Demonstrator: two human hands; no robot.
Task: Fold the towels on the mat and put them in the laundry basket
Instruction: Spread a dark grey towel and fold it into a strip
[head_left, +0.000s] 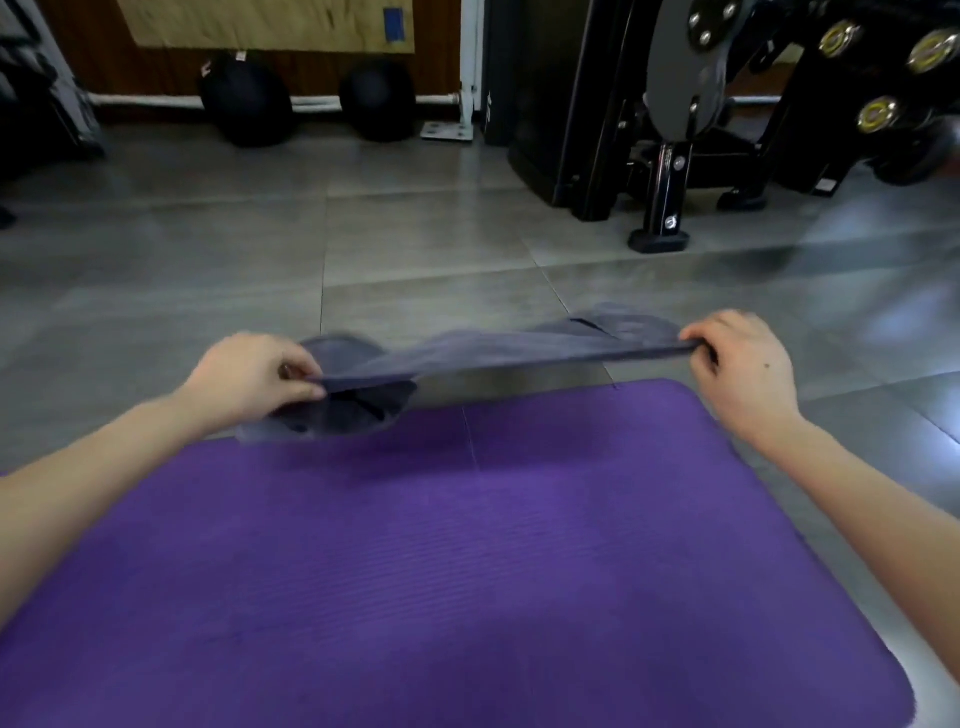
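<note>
A dark grey cloth towel (498, 348) hangs stretched above the twelve-o'clock edge of the purple ribbed foam mat (441, 571). The left hand (249, 376) pinches its bunched nine-o'clock end; the right hand (740, 358) pinches the three-o'clock corner.

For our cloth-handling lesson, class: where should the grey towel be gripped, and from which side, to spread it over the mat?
Grip the towel by its two ends, one from each side, as the left hand and right hand pinch it. It is limp and bunches near the left end, so pulling both ends likely holds it taut.
</note>
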